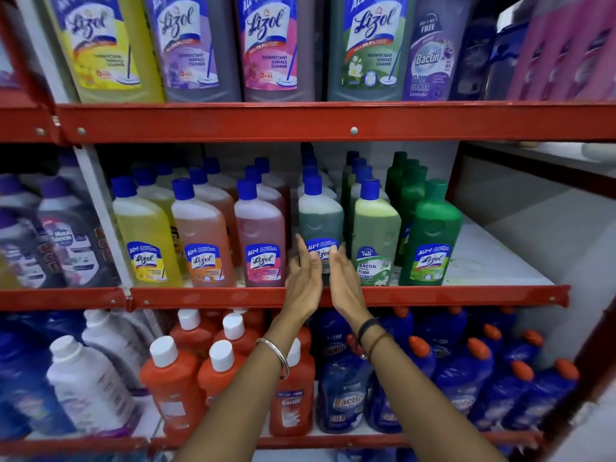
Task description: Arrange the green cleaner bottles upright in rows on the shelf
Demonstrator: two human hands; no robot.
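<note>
While both forearms reach up from six o'clock, the left hand (301, 278) and the right hand (345, 278) flank the base of one grey-green bottle (320, 225) at the front edge of the middle shelf (400, 296). The palms face each other with fingers straight; the fingertips press the label from either side, so the hands are apart and cupping the bottle, not clamped round it. A metal bangle (276, 353) circles the left wrist, dark bands (370, 331) the right.

The step in hand looks like squaring this bottle upright at the head of its row. Next it probably wants a light push toward twelve o'clock, keeping the label forward and the base flat.

The bottle is smooth translucent plastic, flat-faced with sloped shoulders and a ribbed blue cap. At three o'clock stand a pale green bottle (375, 235) and an opaque dark green bottle (431, 235), each with a file behind. The shelf rail is glossy red painted metal.
</note>
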